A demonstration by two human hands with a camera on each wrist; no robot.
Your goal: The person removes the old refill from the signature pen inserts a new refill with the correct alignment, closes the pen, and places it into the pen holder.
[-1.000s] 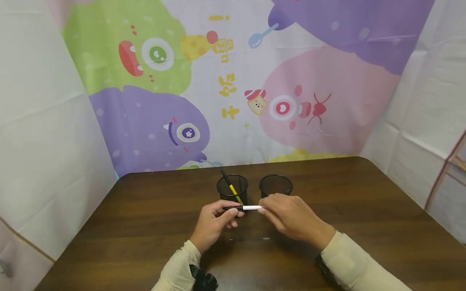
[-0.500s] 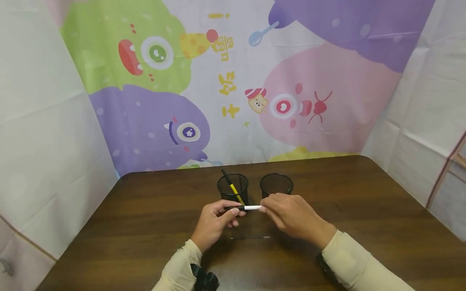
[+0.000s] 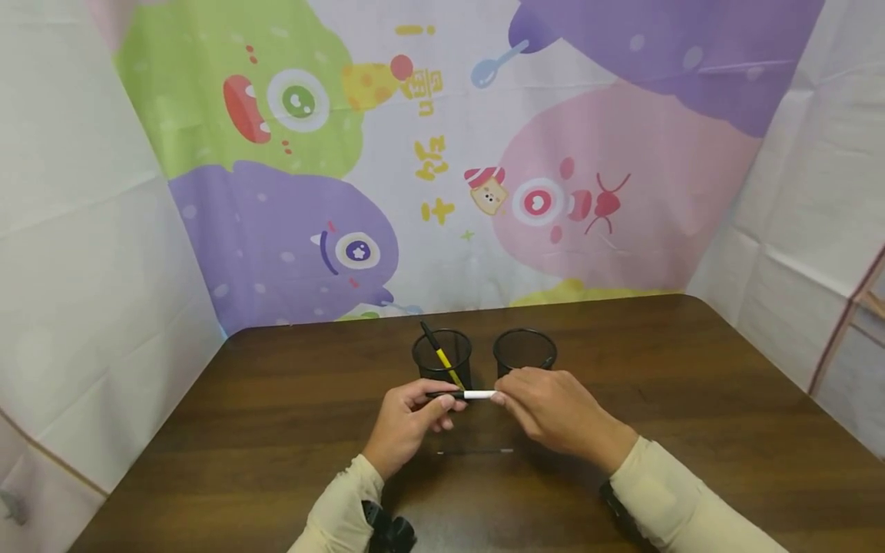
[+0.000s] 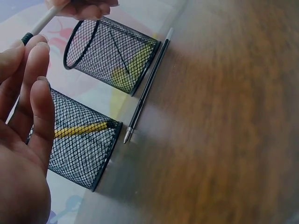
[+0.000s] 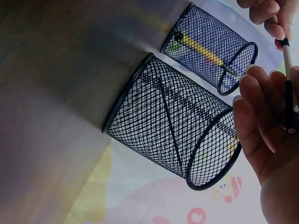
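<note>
My left hand (image 3: 404, 422) pinches the black part of a black-and-white pen (image 3: 479, 395) between thumb and fingers. From the other side, my right hand (image 3: 563, 411) pinches the pen's far end, its fingertips covering the black tail seen in the right wrist view. The pen lies level in front of two black mesh cups. Below it on the table is a dark pen refill (image 4: 148, 84) with a metal tip. A yellow-and-black pen (image 3: 442, 359) leans in the left mesh cup (image 3: 471, 355); a thin dark stick (image 5: 169, 123) slants inside the right mesh cup (image 3: 525, 330).
The brown wooden table (image 3: 276, 430) ends at a cartoon-printed cloth (image 3: 442, 261) behind the cups. White fabric walls (image 3: 83, 230) close in both sides. Dark camera mounts (image 3: 389, 530) sit at the wrists, over pale sleeves (image 3: 339, 503).
</note>
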